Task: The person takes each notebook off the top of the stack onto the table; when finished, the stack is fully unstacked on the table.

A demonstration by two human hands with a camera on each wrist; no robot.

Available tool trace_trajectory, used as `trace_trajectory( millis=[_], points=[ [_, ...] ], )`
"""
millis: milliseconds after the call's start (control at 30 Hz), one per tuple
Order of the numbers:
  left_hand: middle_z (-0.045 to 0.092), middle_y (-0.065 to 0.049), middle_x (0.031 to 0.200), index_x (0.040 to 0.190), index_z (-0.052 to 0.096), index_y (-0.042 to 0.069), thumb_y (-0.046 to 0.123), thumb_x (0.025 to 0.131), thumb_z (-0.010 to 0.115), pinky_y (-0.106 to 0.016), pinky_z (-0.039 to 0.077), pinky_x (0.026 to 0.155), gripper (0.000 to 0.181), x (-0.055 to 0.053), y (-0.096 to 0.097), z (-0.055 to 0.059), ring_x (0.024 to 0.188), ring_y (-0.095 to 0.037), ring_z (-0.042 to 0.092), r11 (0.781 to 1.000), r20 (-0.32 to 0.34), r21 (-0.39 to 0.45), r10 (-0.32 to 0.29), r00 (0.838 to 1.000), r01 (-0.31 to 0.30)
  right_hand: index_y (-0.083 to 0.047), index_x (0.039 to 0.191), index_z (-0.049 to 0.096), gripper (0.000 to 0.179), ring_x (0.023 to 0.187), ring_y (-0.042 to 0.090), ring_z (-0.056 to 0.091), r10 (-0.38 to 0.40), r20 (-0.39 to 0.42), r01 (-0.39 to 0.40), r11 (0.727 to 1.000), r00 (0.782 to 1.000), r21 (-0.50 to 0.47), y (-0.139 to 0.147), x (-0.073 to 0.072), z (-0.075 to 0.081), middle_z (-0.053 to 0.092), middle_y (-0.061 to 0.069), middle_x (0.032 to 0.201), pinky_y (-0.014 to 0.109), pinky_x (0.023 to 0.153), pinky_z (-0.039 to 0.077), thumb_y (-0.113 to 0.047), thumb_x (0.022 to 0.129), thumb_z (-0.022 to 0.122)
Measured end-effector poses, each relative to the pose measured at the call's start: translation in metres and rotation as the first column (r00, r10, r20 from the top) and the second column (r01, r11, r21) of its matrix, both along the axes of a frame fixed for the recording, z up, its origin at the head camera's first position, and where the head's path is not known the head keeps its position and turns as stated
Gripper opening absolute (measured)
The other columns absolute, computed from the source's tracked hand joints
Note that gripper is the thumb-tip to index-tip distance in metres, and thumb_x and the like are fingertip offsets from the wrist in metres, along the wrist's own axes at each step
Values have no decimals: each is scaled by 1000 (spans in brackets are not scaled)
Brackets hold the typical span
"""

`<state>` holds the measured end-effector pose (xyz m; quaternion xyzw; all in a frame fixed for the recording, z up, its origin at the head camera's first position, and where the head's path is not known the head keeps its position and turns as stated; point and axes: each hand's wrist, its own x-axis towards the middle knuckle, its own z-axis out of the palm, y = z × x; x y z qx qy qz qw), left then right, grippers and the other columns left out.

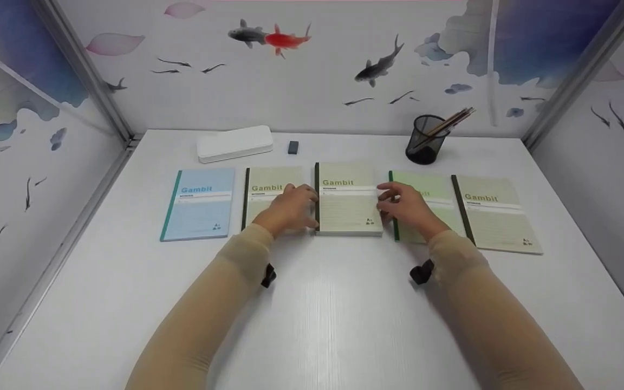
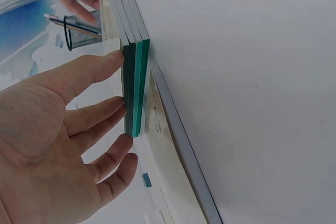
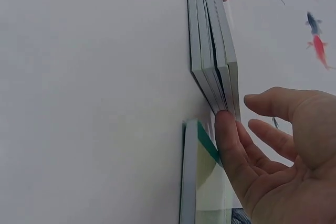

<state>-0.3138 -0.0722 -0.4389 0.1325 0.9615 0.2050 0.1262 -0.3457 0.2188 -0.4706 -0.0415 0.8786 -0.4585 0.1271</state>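
A stack of several Gambit notebooks (image 1: 347, 208) lies in the middle of a row, a beige cover on top. My left hand (image 1: 289, 208) touches its bound side with fingertips only, above a beige notebook (image 1: 274, 176). The left wrist view shows dark and teal spines (image 2: 137, 87) there, with the thumb and fingers spread along them. At the opposite side my right hand (image 1: 407, 208) reaches over a light green notebook (image 1: 439, 187). In the right wrist view a fingertip rests against the slightly uneven page edges (image 3: 202, 30), and the thumb stands apart from them.
A blue notebook (image 1: 201, 222) lies at the far left and another beige notebook (image 1: 499, 216) at the far right. Behind the row are a white case (image 1: 234, 144), a dark eraser (image 1: 293, 147) and a black mesh cup (image 1: 423, 143) holding pencils. Printed walls enclose the white table (image 1: 323, 325).
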Motion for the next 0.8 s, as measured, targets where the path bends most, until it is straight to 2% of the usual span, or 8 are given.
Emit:
trace_trajectory(
  millis=[167,267,467,800],
  points=[
    [50,-1,152,142,61,12,26,83,87,-44,46,110,66,0,0,-3,133,-27,44,999,10,27,18,1000,-18,-7,150,49,57,88,20,71,-29,0,29,1000,1000,-8,-6,-5,-1,61,17,132,29,75,62,-17,98,68],
    [49,-2,152,142,61,12,26,84,87,-45,46,110,66,1,1,-4,133,-27,44,999,22,31,24,999,-25,-5,148,51,58,85,18,71,-42,-6,42,999,999,8,-8,-6,-2,62,18,129,28,74,62,-20,96,72],
    [48,-3,151,144,59,12,27,85,85,-45,46,109,66,2,2,0,131,-28,45,1000,30,18,22,999,-23,-4,146,54,60,90,19,71,-56,-1,56,998,998,38,-8,-9,0,66,18,126,29,78,60,-22,93,76],
    [50,-4,149,146,57,13,26,86,85,-44,46,110,67,1,3,3,129,-27,46,999,36,3,32,999,-32,-6,145,56,55,98,19,69,-82,99,76,996,992,56,-11,-15,8,65,15,130,27,84,58,-19,95,75]
  ],
)
